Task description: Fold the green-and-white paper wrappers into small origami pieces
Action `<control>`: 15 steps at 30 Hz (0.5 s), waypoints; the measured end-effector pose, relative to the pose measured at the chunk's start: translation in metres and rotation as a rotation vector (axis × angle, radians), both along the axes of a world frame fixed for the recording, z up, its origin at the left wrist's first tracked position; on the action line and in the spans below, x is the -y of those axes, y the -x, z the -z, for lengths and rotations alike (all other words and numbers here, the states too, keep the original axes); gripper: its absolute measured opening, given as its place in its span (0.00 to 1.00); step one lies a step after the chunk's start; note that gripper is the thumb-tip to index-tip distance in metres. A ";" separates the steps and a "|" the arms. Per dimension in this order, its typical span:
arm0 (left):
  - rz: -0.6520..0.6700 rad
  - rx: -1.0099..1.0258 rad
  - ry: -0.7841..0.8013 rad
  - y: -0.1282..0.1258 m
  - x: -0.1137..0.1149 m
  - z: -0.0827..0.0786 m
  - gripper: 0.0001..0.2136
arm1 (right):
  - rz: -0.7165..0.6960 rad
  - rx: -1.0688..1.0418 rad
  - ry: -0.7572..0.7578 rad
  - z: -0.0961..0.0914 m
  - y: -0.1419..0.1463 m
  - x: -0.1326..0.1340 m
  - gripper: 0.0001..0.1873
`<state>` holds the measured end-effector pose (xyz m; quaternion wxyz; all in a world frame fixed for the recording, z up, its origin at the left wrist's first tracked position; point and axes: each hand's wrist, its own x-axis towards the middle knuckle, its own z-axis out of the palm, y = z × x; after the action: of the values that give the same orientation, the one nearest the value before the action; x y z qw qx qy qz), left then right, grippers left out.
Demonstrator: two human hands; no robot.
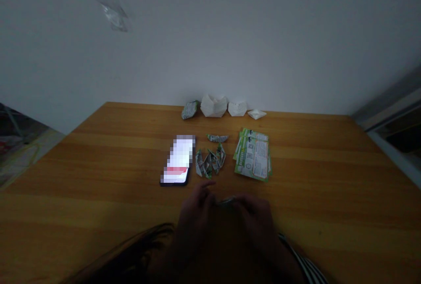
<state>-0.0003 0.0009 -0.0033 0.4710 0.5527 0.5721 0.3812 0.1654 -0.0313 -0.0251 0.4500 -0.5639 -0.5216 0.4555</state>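
Both my hands are close together at the near side of the wooden table, in dim light. A small folded piece of printed paper [226, 202] spans the gap between them. My left hand [197, 205] pinches its left end, with one finger stretched out. On its right end my right hand [255, 211] is closed. Just beyond the hands lies a zigzag of folded printed paper [210, 161], and behind it a small curved paper strip [217, 138]. A stack of green and white printed leaflets [253, 154] lies to the right.
A phone [179, 159] with a lit, blurred screen lies left of the folded pieces. Along the wall stand a printed paper piece [190, 110], two white folded paper shapes [213, 106] [237, 108] and a flat white one [257, 114]. The wooden table [329, 179] ends at the wall.
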 end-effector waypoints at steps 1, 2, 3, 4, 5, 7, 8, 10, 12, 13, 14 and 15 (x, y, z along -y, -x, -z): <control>0.020 -0.029 -0.018 0.001 0.000 0.000 0.11 | -0.002 0.015 -0.058 0.000 -0.002 0.001 0.10; 0.043 -0.039 -0.030 0.002 0.000 0.000 0.11 | -0.016 0.024 -0.127 0.000 -0.003 0.001 0.11; 0.071 -0.023 -0.026 0.001 0.002 0.001 0.12 | -0.038 0.031 -0.209 0.000 -0.005 0.002 0.12; 0.098 0.018 0.000 0.000 0.003 0.002 0.14 | -0.067 0.041 -0.301 0.000 -0.006 0.002 0.12; 0.118 0.078 0.047 -0.001 0.005 0.004 0.14 | -0.105 0.057 -0.390 -0.001 -0.007 0.002 0.12; 0.154 0.219 0.188 -0.003 0.006 0.007 0.15 | -0.172 0.108 -0.524 -0.002 -0.008 0.001 0.12; 0.179 0.292 0.262 -0.004 0.005 0.009 0.15 | -0.183 0.136 -0.562 -0.003 -0.008 0.001 0.12; 0.250 0.431 0.392 -0.004 0.002 0.010 0.15 | -0.172 0.179 -0.569 -0.005 -0.008 -0.001 0.13; 0.325 0.540 0.502 -0.001 -0.003 0.010 0.16 | -0.126 0.190 -0.528 -0.007 -0.007 -0.004 0.14; 0.347 0.583 0.552 0.000 -0.006 0.010 0.18 | -0.100 0.188 -0.500 -0.009 -0.006 -0.005 0.14; 0.362 0.620 0.600 0.001 -0.008 0.009 0.20 | -0.075 0.185 -0.472 -0.010 -0.006 -0.006 0.13; 0.365 0.651 0.639 0.003 -0.009 0.010 0.22 | -0.046 0.181 -0.453 -0.010 -0.006 -0.006 0.11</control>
<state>-0.0028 0.0098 -0.0128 0.8306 0.3238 0.3772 0.2509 0.1712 -0.0251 -0.0150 0.5060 -0.4751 -0.6613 0.2844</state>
